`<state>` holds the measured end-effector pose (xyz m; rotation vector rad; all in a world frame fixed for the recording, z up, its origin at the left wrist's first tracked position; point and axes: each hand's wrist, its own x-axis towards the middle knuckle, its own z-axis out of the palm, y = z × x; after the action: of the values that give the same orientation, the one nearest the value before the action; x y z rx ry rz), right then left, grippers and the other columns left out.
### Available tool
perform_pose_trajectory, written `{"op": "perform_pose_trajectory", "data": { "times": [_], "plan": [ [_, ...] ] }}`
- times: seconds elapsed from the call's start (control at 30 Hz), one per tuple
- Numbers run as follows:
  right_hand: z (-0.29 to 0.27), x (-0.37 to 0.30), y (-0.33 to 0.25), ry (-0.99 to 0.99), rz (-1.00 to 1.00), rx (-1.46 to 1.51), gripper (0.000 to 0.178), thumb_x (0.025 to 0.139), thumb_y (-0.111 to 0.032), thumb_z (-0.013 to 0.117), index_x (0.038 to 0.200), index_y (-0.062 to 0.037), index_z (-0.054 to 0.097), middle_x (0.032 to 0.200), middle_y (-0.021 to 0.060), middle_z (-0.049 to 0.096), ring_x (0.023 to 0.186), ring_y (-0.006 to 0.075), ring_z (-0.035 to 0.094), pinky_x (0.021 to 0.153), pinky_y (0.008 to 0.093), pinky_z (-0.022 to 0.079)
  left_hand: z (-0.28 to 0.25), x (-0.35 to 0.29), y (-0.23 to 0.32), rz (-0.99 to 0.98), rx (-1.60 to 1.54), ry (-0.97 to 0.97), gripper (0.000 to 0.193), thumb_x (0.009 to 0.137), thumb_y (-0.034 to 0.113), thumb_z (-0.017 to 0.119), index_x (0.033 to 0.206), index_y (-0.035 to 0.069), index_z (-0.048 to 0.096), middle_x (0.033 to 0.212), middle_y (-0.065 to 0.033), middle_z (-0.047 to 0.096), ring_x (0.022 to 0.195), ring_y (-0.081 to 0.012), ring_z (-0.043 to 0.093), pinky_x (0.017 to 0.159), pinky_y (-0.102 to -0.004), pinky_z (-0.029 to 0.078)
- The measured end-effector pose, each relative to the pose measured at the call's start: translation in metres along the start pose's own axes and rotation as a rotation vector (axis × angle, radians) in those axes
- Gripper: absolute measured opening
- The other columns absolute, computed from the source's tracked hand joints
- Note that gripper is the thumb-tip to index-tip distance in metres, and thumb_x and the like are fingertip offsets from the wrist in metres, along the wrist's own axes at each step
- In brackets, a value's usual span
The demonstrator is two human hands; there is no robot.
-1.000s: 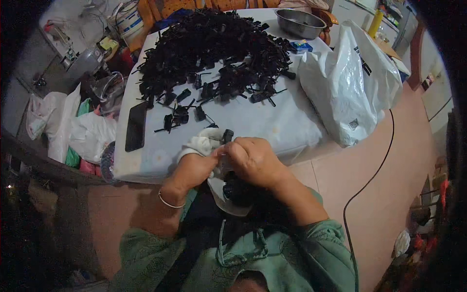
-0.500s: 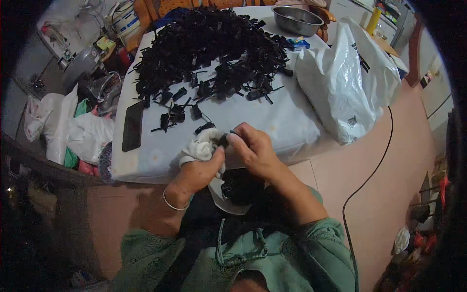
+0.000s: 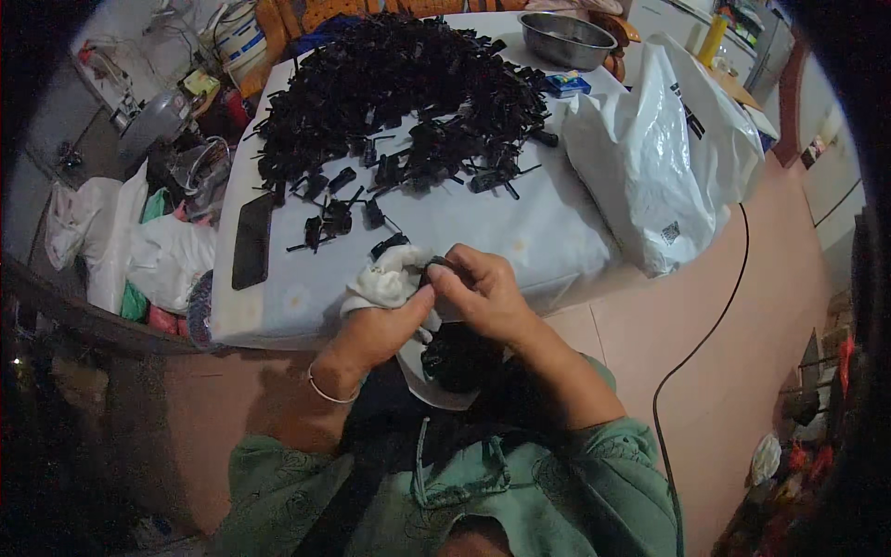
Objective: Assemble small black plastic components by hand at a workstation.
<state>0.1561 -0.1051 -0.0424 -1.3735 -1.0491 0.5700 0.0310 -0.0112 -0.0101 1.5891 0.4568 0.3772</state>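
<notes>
At the table's near edge, my left hand (image 3: 385,325) is closed around a small black plastic part (image 3: 432,272). White cloth (image 3: 382,281), apparently a glove, covers its fingers, while the thumb is bare. My bare right hand (image 3: 489,295) pinches the same part from the other side, its thumb and forefinger pressed together. The fingers hide most of the part's shape. Below both hands, a whitish container (image 3: 438,397) holds dark parts (image 3: 461,357). Similar black parts with thin stems lie loose (image 3: 329,221) just beyond my hands.
A large heap of black parts (image 3: 371,93) covers the far side of the pale-covered table (image 3: 557,232). A black phone (image 3: 251,241) lies at left. A white plastic bag (image 3: 640,167), a blue box (image 3: 567,84) and a metal basin (image 3: 568,42) stand at right. A cable (image 3: 701,343) crosses the floor.
My right fingers have curled in and sunk slightly, closer against the left hand. The black part shows less between them. The cloth-covered fingers have shifted a little.
</notes>
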Motion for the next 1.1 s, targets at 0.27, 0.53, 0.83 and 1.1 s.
{"op": "perform_pose_trajectory", "data": {
  "times": [0.27, 0.53, 0.83, 1.1],
  "plan": [
    [0.000, 0.000, -0.005, -0.090, -0.136, -0.185, 0.024, 0.086, -0.019, 0.049, 0.075, 0.0011, 0.051, 0.057, 0.0113, 0.047, 0.052, 0.0148, 0.044, 0.049, 0.0303, 0.038, 0.005, -0.001, 0.009, 0.065, 0.119, 0.107, 0.025, 0.080, 0.002, 0.053, 0.105, -0.001, 0.048, 0.087, -0.0046, 0.055, 0.073, -0.0095, 0.053, 0.063, -0.0226, 0.045],
    [0.011, 0.003, 0.011, -0.105, 0.016, 0.154, 0.027, 0.088, -0.023, 0.047, 0.076, 0.0008, 0.053, 0.060, 0.0148, 0.051, 0.052, 0.0177, 0.045, 0.052, 0.0320, 0.040, 0.005, -0.001, -0.007, 0.286, 0.317, 0.137, 0.028, 0.081, 0.004, 0.052, 0.109, 0.002, 0.045, 0.088, -0.0031, 0.053, 0.082, -0.0092, 0.050, 0.071, -0.0225, 0.042],
    [-0.014, 0.003, -0.005, -0.190, -0.205, -0.305, 0.016, 0.081, -0.014, 0.057, 0.087, 0.0011, 0.058, 0.073, 0.0100, 0.060, 0.062, 0.0143, 0.053, 0.059, 0.0275, 0.043, -0.013, 0.001, 0.001, 0.060, 0.021, 0.128, 0.027, 0.087, 0.011, 0.045, 0.114, 0.006, 0.041, 0.078, 0.0001, 0.051, 0.059, -0.0056, 0.046, 0.049, -0.0209, 0.038],
    [-0.002, 0.000, -0.005, -0.102, -0.015, 0.037, 0.014, 0.082, -0.015, 0.057, 0.080, -0.0004, 0.058, 0.063, -0.0005, 0.053, 0.058, 0.0059, 0.045, 0.053, 0.0225, 0.039, -0.006, -0.001, -0.002, 0.048, 0.136, -0.005, 0.029, 0.085, 0.013, 0.044, 0.113, 0.005, 0.042, 0.066, -0.0020, 0.051, 0.052, -0.0083, 0.046, 0.045, -0.0240, 0.037]
  ]
}}
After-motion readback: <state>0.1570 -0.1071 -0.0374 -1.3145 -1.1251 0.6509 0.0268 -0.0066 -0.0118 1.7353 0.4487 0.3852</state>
